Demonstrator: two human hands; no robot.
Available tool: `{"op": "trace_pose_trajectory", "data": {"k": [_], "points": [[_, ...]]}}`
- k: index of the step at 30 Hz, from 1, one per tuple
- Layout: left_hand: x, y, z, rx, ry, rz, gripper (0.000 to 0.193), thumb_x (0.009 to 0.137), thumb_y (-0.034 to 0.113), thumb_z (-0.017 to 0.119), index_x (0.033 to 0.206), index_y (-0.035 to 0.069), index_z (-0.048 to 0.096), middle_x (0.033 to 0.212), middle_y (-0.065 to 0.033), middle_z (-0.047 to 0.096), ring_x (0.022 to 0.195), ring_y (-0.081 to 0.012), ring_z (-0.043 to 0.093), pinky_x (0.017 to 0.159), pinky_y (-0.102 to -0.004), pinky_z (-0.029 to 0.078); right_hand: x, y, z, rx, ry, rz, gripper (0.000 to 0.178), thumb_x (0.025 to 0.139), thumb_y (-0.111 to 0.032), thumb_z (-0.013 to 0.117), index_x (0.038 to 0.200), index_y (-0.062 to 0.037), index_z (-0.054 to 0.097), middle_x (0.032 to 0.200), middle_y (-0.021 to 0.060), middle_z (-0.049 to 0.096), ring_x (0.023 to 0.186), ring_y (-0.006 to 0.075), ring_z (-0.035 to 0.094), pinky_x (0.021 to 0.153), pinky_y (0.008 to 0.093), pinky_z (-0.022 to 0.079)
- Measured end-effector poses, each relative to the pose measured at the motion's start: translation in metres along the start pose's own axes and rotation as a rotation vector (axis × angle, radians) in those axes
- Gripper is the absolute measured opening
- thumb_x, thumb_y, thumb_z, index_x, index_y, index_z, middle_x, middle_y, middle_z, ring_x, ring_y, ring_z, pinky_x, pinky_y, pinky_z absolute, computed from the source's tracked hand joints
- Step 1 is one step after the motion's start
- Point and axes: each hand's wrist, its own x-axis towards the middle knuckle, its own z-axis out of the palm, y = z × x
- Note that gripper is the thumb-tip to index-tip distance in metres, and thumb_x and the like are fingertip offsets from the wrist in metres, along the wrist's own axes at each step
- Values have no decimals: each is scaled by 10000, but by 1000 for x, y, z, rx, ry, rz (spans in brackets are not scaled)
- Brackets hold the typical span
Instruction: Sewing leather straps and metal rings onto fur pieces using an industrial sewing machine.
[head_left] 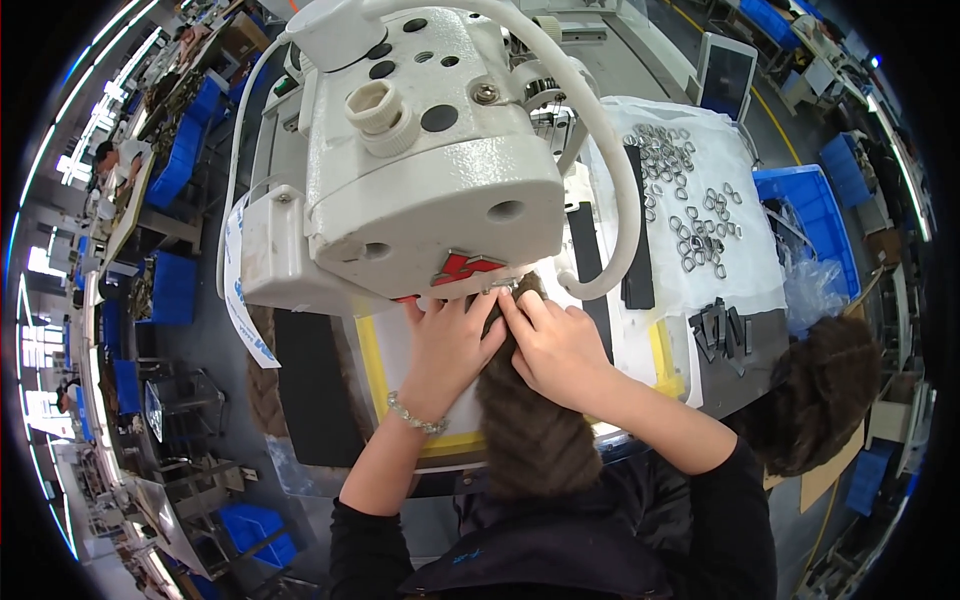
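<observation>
Holding area: both your hands meet at the front lower edge of the white sewing machine head (440,190), over the brown fur strip (540,440).
Fur strip: runs from that edge, between your hands, down toward your lap; far end hidden under the head.
Left hand (450,345): thumb side against the fur strip's left edge, fingertips partly under the head; can't tell if your grip is clenched.
Right hand (555,345): laid over the fur strip's right side, fingers bent, index tip close to the left's; can't tell how firm this grip is.
Left wrist: beaded bracelet (415,414).
Right of head: white cloth (735,285) with scattered small metal rings (706,240).
Counter (750,385): short black strips (722,332) just below the cloth.
Far right: brown fur bundle (820,400), blue bin (828,225) beyond it.
</observation>
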Motion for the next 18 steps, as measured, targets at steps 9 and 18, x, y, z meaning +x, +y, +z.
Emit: {"op": "trace_pose_trajectory", "data": {"k": [9,18], "points": [[1,-1,5,44,-18,-19,311,829,349,648,1094,187,660,1161,-52,589,1120,-278,502,950,-576,272,-6,-5,11,-168,27,20,674,688,-193,691,1305,26,531,881,39,483,725,164,528,589,304,402],[0,-7,3,22,-7,5,339,815,328,661,1134,215,663,1133,-15,624,1113,-249,521,970,-546,286,-3,-9,18,-245,26,-4,655,712,-181,660,1300,71,519,889,34,483,737,154,516,590,307,377]]}}
